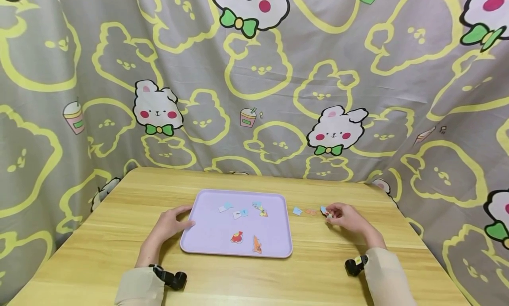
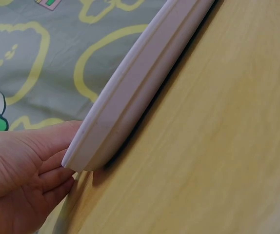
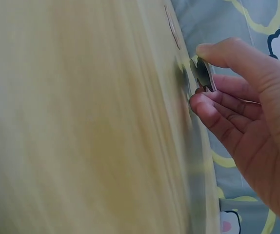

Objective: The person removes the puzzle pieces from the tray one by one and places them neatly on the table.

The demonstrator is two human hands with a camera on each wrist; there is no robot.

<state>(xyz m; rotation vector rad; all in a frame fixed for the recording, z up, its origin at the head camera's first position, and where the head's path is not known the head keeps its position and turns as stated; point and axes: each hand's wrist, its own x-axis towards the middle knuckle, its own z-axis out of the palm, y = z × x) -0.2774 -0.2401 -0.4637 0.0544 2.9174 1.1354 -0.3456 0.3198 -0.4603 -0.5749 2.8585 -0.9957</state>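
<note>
A lavender tray (image 1: 210,242) lies on the table, and my left hand (image 1: 169,222) grips its left rim. The left wrist view shows the thumb along the upper side of the tray corner (image 2: 96,131), with the other fingers below it. Over at the right, my right hand (image 1: 347,216) pinches a small flat cutout piece (image 1: 324,211) between thumb and fingers. In the right wrist view this piece (image 3: 202,73) stands on edge with its dark side showing, close above the table. A light blue piece (image 1: 297,211) and an orange piece (image 1: 310,212) lie between tray and hand.
On the tray are a red piece (image 1: 236,238), an orange piece (image 1: 256,244), a yellow piece (image 1: 262,211) and several blue-and-white pieces (image 1: 240,213). A patterned grey curtain (image 1: 207,85) hangs behind the wooden table (image 1: 318,275).
</note>
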